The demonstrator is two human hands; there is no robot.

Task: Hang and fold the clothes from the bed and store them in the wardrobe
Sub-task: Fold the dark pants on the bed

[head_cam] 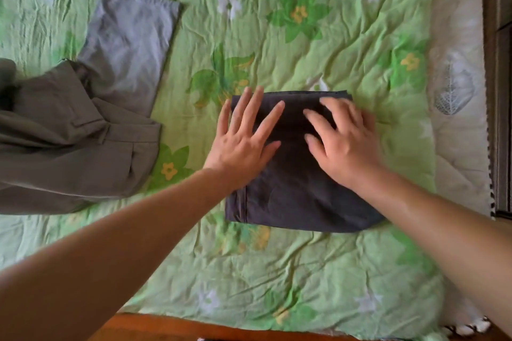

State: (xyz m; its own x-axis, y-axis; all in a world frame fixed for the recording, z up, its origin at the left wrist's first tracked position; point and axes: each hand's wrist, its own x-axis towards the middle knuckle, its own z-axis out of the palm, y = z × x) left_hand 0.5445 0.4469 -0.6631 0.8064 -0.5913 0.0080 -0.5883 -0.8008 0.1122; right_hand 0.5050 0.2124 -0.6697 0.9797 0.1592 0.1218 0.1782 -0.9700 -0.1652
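Three garments on green floral quilt: folded dark grey rectangle centre; olive trousers, pale grey trouser leg at left. Left hand, right hand flat on rectangle, fingers spread

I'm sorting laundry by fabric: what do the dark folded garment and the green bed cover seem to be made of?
The dark folded garment looks like matte woven cloth, perhaps cotton: no sheen, with a stitched seam near its left edge. The green bed cover looks like thin quilted fabric, matte and finely crinkled all over; its fibre cannot be told.
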